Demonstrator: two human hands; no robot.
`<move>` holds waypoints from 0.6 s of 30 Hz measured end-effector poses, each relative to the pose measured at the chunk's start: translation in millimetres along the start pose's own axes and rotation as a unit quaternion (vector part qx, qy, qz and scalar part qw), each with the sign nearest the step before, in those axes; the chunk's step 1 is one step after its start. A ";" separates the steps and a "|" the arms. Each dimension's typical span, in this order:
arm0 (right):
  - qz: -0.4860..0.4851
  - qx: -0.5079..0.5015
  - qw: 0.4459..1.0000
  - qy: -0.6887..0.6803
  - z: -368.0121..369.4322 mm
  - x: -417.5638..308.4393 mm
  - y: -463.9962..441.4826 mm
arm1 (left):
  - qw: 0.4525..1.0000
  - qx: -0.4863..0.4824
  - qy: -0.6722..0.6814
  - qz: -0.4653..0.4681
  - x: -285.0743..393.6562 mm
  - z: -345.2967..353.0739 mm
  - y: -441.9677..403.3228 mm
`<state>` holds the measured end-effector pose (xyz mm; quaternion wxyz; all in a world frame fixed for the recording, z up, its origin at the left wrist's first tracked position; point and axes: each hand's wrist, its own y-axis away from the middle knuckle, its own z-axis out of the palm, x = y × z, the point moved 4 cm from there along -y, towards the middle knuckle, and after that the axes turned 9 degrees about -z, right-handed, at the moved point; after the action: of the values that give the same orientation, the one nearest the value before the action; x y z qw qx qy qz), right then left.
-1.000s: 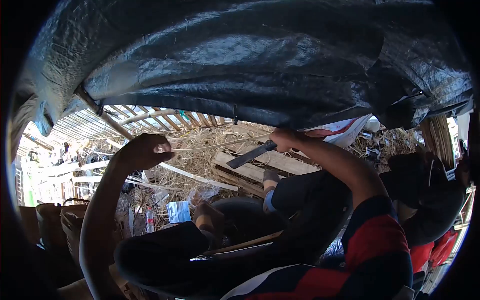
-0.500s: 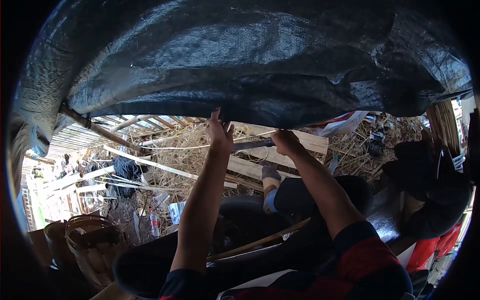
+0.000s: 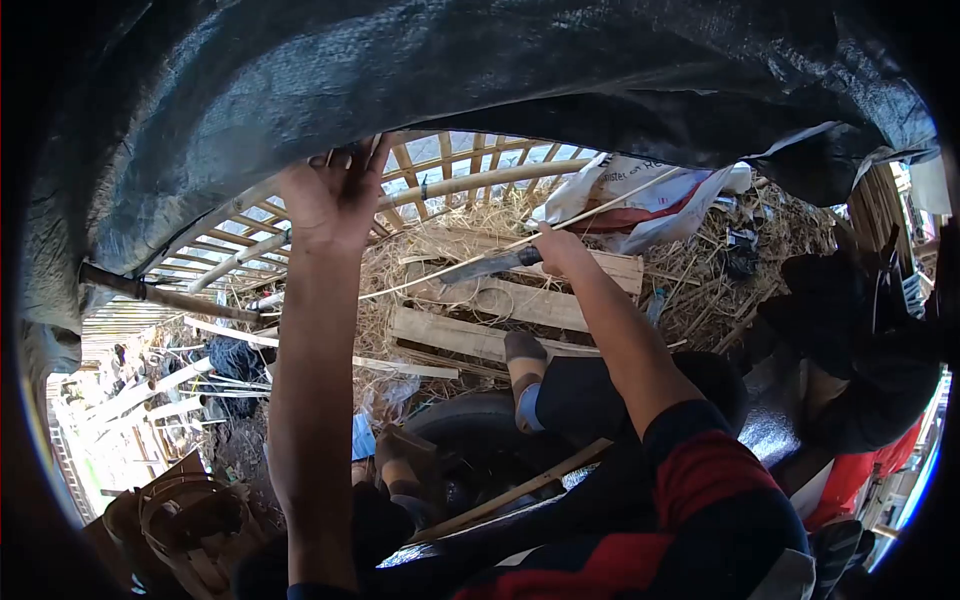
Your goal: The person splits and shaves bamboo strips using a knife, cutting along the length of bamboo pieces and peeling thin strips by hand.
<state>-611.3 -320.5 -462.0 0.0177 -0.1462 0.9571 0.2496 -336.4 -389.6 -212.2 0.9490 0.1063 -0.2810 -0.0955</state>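
Note:
My left hand (image 3: 335, 195) is raised with its fingers spread against the lower edge of the dark tarp (image 3: 300, 100), and nothing shows in its grip. Closer to the middle, my right hand (image 3: 556, 248) is closed around the handle of a knife (image 3: 488, 266), whose dark blade points left. A thin pale strip (image 3: 420, 279) also passes through the right hand, running from lower left to upper right. Part of the right hand's fingers is hidden from view.
Wooden slats (image 3: 460, 336) lie on straw before my feet, near a black tire (image 3: 470, 412). A bamboo lattice (image 3: 440, 180) stands behind. Woven baskets (image 3: 195, 520) sit lower left, a white sack (image 3: 640, 195) upper right. Another person's dark-clothed legs (image 3: 850, 370) are at right.
My left hand has moved off the strip and up to the tarp edge, which is now lifted, showing more lattice and the sack. My right hand keeps hold of the knife and strip.

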 end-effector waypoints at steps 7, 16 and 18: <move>0.048 -0.045 0.992 -0.106 50.6 15.2 10.0 | 0.997 -0.066 -0.028 0.021 6.9 10.8 -5.4; -0.061 0.040 0.996 -0.044 12.9 -18.2 17.2 | 0.803 0.088 -0.550 -0.211 -21.9 -102.0 16.2; -0.130 0.100 0.986 0.038 -29.7 -39.8 31.1 | 0.766 0.046 -0.605 -0.212 -26.9 -127.7 44.3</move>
<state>-581.0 -298.2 -417.0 0.0281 -0.2763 0.9501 0.1421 -282.5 -321.8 -319.3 0.5320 0.1273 -0.7710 -0.3259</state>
